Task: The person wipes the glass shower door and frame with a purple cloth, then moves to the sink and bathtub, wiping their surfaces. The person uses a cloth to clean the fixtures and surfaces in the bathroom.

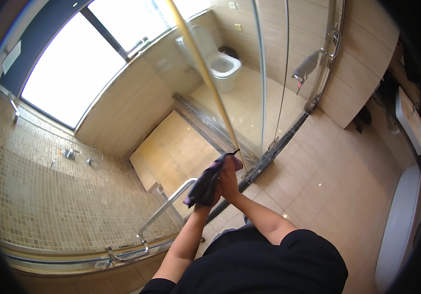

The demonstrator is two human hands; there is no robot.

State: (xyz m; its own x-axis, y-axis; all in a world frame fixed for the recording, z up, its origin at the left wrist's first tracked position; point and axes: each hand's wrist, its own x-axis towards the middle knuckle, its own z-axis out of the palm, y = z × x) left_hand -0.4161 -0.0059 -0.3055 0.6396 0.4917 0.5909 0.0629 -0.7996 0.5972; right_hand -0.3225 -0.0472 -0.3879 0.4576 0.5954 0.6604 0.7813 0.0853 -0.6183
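A dark grey cloth point(204, 187) with purplish edges is bunched between my two hands, in front of the shower's glass. My right hand point(228, 179) is closed on its upper right part, the back of the hand showing. My left hand point(215, 197) holds the cloth from below and is mostly covered by it, with its fingers largely hidden. Just left of the cloth is the upper end of a chrome bar handle point(167, 211) on the glass door. Whether the cloth touches the handle or the glass edge point(209, 78) is unclear.
Behind the glass stand a white toilet point(224, 66) and a dark bin point(228, 50). A shower mixer point(69, 154) sits on the mosaic wall at left. A grey cloth point(307, 64) hangs on another door handle point(337, 43). A white bathtub point(397, 230) lies at right.
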